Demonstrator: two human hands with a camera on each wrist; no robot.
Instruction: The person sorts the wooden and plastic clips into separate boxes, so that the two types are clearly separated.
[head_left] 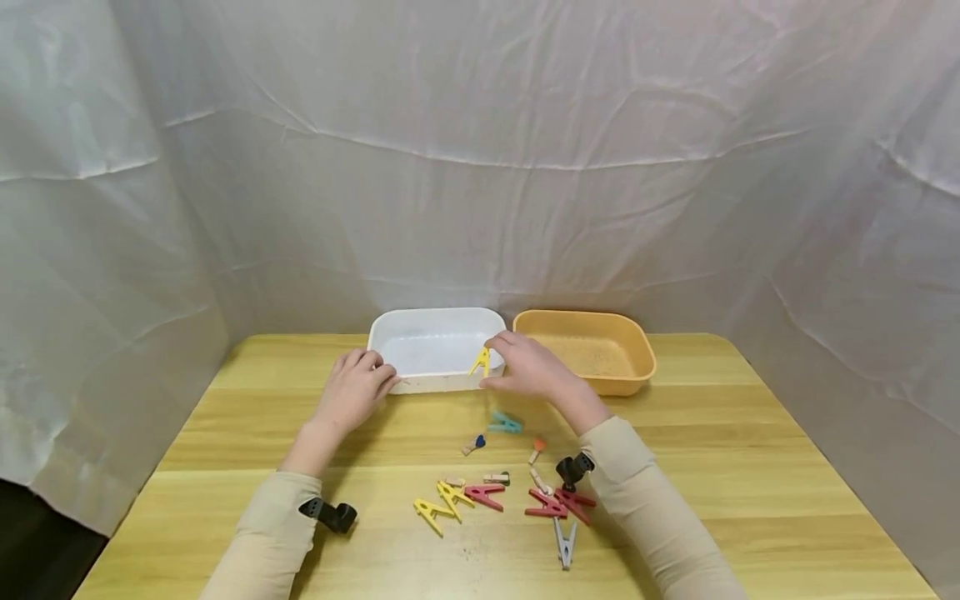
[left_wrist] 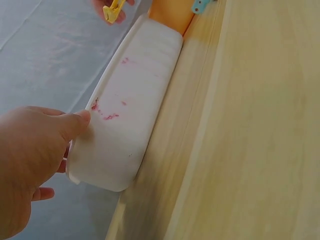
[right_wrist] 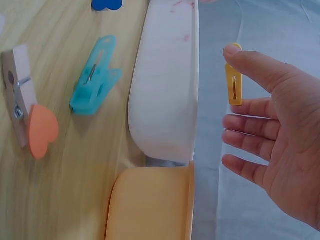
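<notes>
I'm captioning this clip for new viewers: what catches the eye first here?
The right hand pinching a yellow clothespin over the white tub, whose front corner the left hand holds. Next, the orange tub beside it and the colourful clothespins scattered on the wooden table nearer the person.

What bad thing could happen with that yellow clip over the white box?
The right hand holds the yellow clip only lightly at the fingertips, right by the white box's rim, so it might bounce off and land on the table. The left hand grips just one corner, so a bump might slide the box against the orange box.
</notes>
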